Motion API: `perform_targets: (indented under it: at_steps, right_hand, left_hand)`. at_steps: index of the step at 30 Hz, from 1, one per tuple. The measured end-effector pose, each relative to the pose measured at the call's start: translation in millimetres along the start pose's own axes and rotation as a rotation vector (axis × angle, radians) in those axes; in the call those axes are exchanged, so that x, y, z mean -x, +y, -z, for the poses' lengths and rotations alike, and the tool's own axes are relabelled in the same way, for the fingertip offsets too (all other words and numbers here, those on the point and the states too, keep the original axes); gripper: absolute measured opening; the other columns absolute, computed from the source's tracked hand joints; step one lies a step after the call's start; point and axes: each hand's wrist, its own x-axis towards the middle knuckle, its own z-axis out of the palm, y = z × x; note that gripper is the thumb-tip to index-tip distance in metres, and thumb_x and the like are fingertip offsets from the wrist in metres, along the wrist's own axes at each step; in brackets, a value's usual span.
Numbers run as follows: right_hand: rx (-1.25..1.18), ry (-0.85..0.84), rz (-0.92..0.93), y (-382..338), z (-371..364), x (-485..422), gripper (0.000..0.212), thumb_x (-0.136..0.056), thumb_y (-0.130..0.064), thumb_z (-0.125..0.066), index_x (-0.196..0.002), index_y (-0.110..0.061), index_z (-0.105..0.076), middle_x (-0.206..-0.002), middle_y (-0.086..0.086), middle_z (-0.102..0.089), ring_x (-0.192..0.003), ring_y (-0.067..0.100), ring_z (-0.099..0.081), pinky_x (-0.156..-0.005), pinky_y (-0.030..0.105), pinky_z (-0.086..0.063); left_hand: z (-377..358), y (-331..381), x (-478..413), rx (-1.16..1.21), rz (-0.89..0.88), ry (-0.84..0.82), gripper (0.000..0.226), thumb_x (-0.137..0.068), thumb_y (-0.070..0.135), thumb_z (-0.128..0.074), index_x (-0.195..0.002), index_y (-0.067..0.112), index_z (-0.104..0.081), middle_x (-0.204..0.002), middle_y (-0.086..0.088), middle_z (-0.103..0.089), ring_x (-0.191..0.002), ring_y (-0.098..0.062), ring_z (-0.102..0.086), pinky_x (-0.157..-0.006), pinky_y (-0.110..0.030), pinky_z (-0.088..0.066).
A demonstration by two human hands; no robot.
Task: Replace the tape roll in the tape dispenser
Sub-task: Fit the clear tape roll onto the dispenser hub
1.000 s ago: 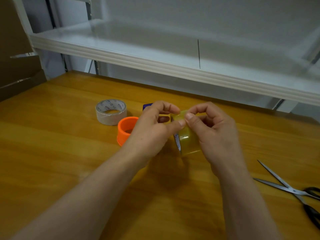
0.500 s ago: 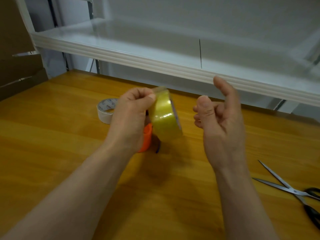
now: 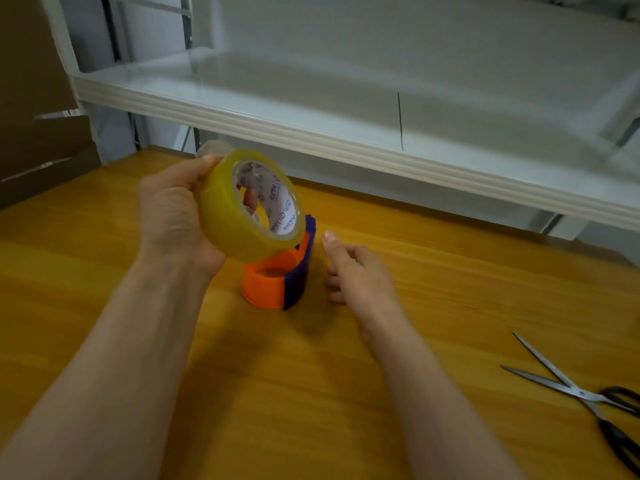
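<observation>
My left hand (image 3: 173, 216) holds a yellowish clear tape roll (image 3: 225, 216) in the air, tilted so its printed white core faces me; a finger shows through the core. Just below and behind the roll, the orange and purple tape dispenser (image 3: 277, 278) stands on the wooden table (image 3: 450, 289). My right hand (image 3: 356, 271) hovers low to the right of the dispenser, fingers loosely curled, index finger pointing up, holding nothing and not touching the dispenser. The old grey tape roll is hidden behind my left hand.
Scissors (image 3: 571, 393) with black handles lie open at the table's right edge. A white shelf (image 3: 311, 133) overhangs the back of the table. Brown cardboard (image 3: 31, 116) leans at the far left.
My left hand has lifted and turned the tape roll so its core faces me. My right hand has dropped from beside the roll down toward the table, right of the dispenser.
</observation>
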Motion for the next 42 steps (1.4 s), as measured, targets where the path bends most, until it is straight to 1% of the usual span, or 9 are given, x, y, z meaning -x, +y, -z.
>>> perform_targets:
  at_steps: [3,7,12,14,17,22,30,35,42]
  right_hand:
    - [0.072,-0.066,-0.05,-18,-4,0,0.115,-0.055,-0.098,-0.042,-0.14,-0.021,-0.057,-0.133,0.007,-0.067,-0.12,0.027,-0.065,-0.1,0.053,-0.056]
    - [0.157,-0.128,-0.092,-26,-10,-13,0.065,-0.096,-0.063,-0.05,-0.106,-0.001,-0.069,-0.112,0.016,-0.074,-0.093,0.029,-0.067,-0.096,0.05,-0.057]
    - [0.193,-0.154,-0.122,-22,-11,-20,0.032,-0.097,-0.046,-0.061,-0.092,-0.015,-0.063,-0.09,0.008,-0.061,-0.082,0.024,-0.052,-0.079,0.043,-0.053]
    - [0.171,-0.124,-0.13,-21,-9,-22,0.03,-0.096,-0.045,-0.062,-0.091,-0.016,-0.067,-0.087,0.008,-0.065,-0.08,0.024,-0.057,-0.09,0.053,-0.059]
    - [0.132,-0.109,-0.13,-20,2,-20,0.026,-0.095,-0.039,-0.065,-0.087,-0.015,-0.07,-0.084,0.012,-0.072,-0.074,0.025,-0.06,-0.071,0.045,-0.057]
    - [0.062,-0.161,-0.123,-17,16,-15,0.013,-0.093,-0.027,-0.07,-0.097,-0.015,-0.067,-0.102,0.015,-0.079,-0.082,0.024,-0.067,-0.076,0.044,-0.059]
    - [-0.164,-0.297,-0.203,-15,24,-8,0.032,-0.086,-0.012,-0.069,-0.114,-0.02,-0.056,-0.077,0.004,-0.068,-0.047,0.008,-0.055,-0.053,0.029,-0.038]
    - [-0.442,-0.244,-0.196,-16,26,-2,0.039,-0.084,-0.003,-0.067,-0.117,-0.018,-0.053,-0.078,0.006,-0.064,-0.053,0.012,-0.058,-0.047,0.026,-0.046]
    - [-0.723,0.019,0.003,-16,44,0,0.054,-0.081,0.001,-0.072,-0.124,-0.024,-0.052,-0.085,0.002,-0.078,-0.067,0.016,-0.068,-0.065,0.035,-0.056]
  left_hand:
    - [1,-3,-1,0.012,0.022,0.021,0.008,-0.082,0.018,-0.066,-0.089,0.016,-0.067,-0.106,-0.008,-0.066,-0.091,-0.022,-0.067,-0.072,-0.035,-0.057]
    - [-5,-15,3,0.059,0.13,0.034,0.01,-0.089,0.014,-0.059,-0.081,0.018,-0.064,-0.081,-0.002,-0.069,-0.075,-0.019,-0.069,-0.069,-0.034,-0.059]
    - [1,-20,1,0.065,0.209,0.092,0.012,-0.078,0.017,-0.066,-0.09,0.016,-0.066,-0.093,-0.006,-0.07,-0.083,-0.024,-0.068,-0.084,-0.042,-0.056]
    - [0,-22,2,0.059,0.218,0.078,0.017,-0.073,0.016,-0.068,-0.09,0.016,-0.065,-0.088,-0.005,-0.07,-0.073,-0.022,-0.069,-0.073,-0.038,-0.058]
    - [-5,-23,5,0.064,0.224,0.07,0.006,-0.084,0.012,-0.063,-0.09,0.014,-0.062,-0.079,-0.005,-0.068,-0.056,-0.019,-0.071,-0.052,-0.034,-0.058]
    - [-9,-26,8,0.034,0.227,0.075,0.004,-0.087,0.011,-0.061,-0.089,0.013,-0.064,-0.079,-0.006,-0.069,-0.056,-0.019,-0.073,-0.049,-0.035,-0.058]
    - [-8,-28,9,0.021,0.233,0.036,0.02,-0.067,0.016,-0.066,-0.086,0.013,-0.064,-0.084,-0.007,-0.07,-0.062,-0.02,-0.073,-0.053,-0.035,-0.059]
    - [-7,-29,7,0.03,0.244,0.033,0.023,-0.064,0.016,-0.068,-0.087,0.013,-0.067,-0.088,-0.008,-0.073,-0.076,-0.024,-0.072,-0.068,-0.039,-0.061]
    - [-6,-24,5,0.027,0.229,0.06,0.02,-0.074,0.013,-0.065,-0.094,0.016,-0.066,-0.1,-0.008,-0.071,-0.091,-0.029,-0.072,-0.083,-0.055,-0.057]
